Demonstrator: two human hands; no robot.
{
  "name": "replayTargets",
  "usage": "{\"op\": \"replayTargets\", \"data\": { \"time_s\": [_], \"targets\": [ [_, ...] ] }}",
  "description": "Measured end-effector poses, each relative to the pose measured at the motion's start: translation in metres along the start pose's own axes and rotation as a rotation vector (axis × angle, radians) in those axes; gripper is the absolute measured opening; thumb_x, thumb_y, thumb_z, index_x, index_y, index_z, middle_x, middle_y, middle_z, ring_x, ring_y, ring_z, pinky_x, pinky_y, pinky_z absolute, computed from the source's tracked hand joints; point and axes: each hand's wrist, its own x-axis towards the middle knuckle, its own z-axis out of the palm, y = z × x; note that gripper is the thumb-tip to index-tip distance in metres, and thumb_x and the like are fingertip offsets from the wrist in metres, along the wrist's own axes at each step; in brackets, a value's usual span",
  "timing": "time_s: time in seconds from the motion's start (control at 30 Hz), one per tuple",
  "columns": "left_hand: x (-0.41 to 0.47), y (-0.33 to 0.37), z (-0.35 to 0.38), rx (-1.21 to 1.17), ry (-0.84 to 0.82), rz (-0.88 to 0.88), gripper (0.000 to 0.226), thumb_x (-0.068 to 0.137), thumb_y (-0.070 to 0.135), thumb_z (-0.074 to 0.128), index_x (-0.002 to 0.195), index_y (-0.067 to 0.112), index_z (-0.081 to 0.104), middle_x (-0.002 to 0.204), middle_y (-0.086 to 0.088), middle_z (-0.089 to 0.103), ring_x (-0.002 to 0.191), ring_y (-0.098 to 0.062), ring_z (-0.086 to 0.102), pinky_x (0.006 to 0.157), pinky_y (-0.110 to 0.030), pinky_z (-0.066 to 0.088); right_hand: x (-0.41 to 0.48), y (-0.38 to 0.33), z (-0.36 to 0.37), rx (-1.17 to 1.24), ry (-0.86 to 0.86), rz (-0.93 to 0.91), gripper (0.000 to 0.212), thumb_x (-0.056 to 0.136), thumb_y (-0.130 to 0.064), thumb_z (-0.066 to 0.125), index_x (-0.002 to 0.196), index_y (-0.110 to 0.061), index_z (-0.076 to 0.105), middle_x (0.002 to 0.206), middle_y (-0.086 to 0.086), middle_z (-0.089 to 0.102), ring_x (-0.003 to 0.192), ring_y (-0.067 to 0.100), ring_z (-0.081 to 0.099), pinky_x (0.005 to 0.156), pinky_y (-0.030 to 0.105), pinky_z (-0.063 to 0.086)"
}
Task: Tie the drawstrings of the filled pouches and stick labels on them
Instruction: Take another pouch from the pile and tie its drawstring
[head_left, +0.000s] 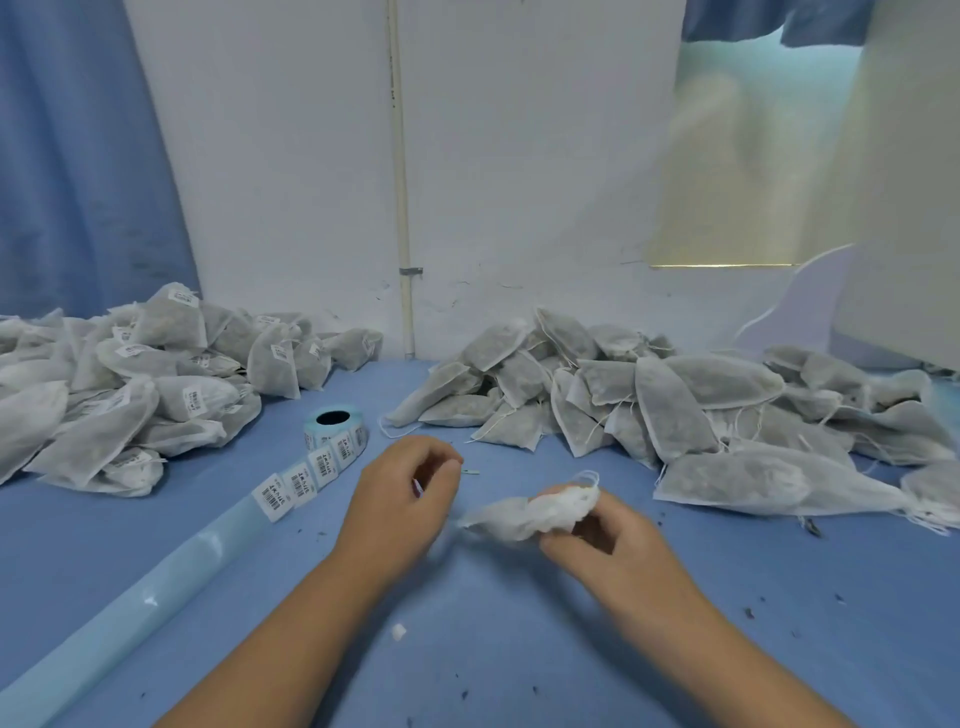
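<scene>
Pouch in hand, neck bunched for tying.

On your left, the pile of labelled pouches sits well apart, likely so that finished work stays out of the way. The label roll lies just beside your left grip, its strip unrolled toward you, so a sticker is within easy reach. That grip is curled narrow, fingers drawn in to the thumb as for a pinch; whether it has the string can't be told. The white pouch hangs just above the blue surface between your hands. Your right grip is closed round its gathered neck, probably to keep the filling in, and the drawstring loops up from it. The unlabelled pile waits on your right.
</scene>
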Motion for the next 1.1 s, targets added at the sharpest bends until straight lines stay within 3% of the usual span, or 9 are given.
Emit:
{"op": "replayTargets", "data": {
  "time_s": [0.1,0.17,0.37,0.53,0.7,0.8,0.9,1.03,1.1],
  "targets": [
    [-0.008,0.032,-0.010,-0.153,-0.114,0.115,0.033,0.084,0.050,0.044,0.086,0.027,0.068,0.088,0.017,0.065,0.084,-0.008,0.060,0.075,-0.020,0.045,0.003,0.003,-0.001,-0.131,0.168,-0.058,0.006,0.081,-0.021,0.072,0.083,-0.016,0.070,0.078,0.002,0.069,0.074,0.020,0.064,0.071,0.035,0.052],
    [-0.020,0.049,-0.013,-0.143,-0.256,0.158,0.037,0.084,0.055,0.043,0.094,0.029,0.068,0.096,0.018,0.064,0.095,-0.008,0.060,0.082,-0.019,0.044,0.002,0.005,-0.001,-0.191,0.229,-0.056,0.023,0.078,-0.028,0.075,0.081,-0.007,0.066,0.074,0.013,0.065,0.070,0.031,0.060,0.068,0.045,0.050],
    [-0.055,0.065,0.000,-0.055,-0.249,0.084,0.040,0.077,0.056,0.057,0.106,0.030,0.065,0.103,0.015,0.064,0.102,-0.002,0.059,0.086,-0.014,0.042,-0.006,-0.001,0.007,0.011,0.069,-0.064,0.011,0.074,-0.024,0.074,0.083,-0.027,0.069,0.067,-0.005,0.068,0.052,0.005,0.056,0.049,0.020,0.044],
    [-0.067,0.059,-0.001,-0.136,-0.052,-0.106,0.009,0.088,0.022,0.069,0.091,0.031,0.069,0.090,0.019,0.069,0.086,0.003,0.062,0.073,-0.010,0.042,-0.012,-0.005,0.010,0.223,-0.240,-0.039,0.019,0.078,-0.018,0.058,0.092,-0.015,0.072,0.075,0.009,0.072,0.069,0.034,0.068,0.058,0.035,0.053],
    [-0.063,0.055,-0.015,-0.049,0.022,-0.072,0.039,0.090,-0.006,0.054,0.082,0.030,0.068,0.087,0.022,0.066,0.084,0.003,0.059,0.070,-0.007,0.038,-0.010,-0.011,0.006,0.133,-0.006,-0.070,0.010,0.068,-0.029,0.061,0.078,-0.030,0.063,0.067,-0.003,0.064,0.057,0.016,0.060,0.056,0.036,0.046],
    [-0.065,0.053,-0.020,-0.007,0.017,-0.026,0.041,0.091,-0.002,0.051,0.081,0.034,0.067,0.088,0.022,0.064,0.087,0.001,0.059,0.070,-0.007,0.037,-0.011,-0.012,-0.004,0.122,-0.065,-0.074,0.035,0.065,-0.045,0.068,0.100,-0.045,0.059,0.092,-0.020,0.064,0.075,0.032,0.059,0.067,0.045,0.053],
    [-0.068,0.057,-0.022,0.043,-0.003,0.041,0.031,0.087,0.011,0.046,0.081,0.035,0.065,0.089,0.020,0.063,0.088,0.000,0.059,0.072,-0.006,0.036,-0.017,-0.016,0.000,0.020,-0.237,-0.078,0.064,0.067,-0.054,0.071,0.126,-0.050,0.047,0.116,-0.027,0.059,0.077,0.021,0.063,0.067,0.027,0.052],
    [-0.068,0.057,-0.022,0.175,-0.014,0.132,0.025,0.087,0.011,0.048,0.084,0.030,0.063,0.085,0.017,0.058,0.085,0.006,0.054,0.075,-0.005,0.035,-0.019,-0.014,0.015,-0.103,-0.200,-0.133,0.008,0.088,-0.024,0.068,0.092,-0.030,0.071,0.080,-0.004,0.071,0.059,0.008,0.062,0.060,0.018,0.046],
    [-0.066,0.054,-0.025,0.267,0.012,0.139,0.027,0.087,0.014,0.045,0.096,0.025,0.068,0.089,0.014,0.055,0.084,0.001,0.052,0.074,-0.010,0.036,-0.020,-0.015,0.015,-0.124,-0.168,-0.097,0.020,0.092,-0.019,0.060,0.077,-0.024,0.070,0.058,-0.001,0.064,0.049,0.010,0.056,0.057,0.020,0.045]
  ]
}}
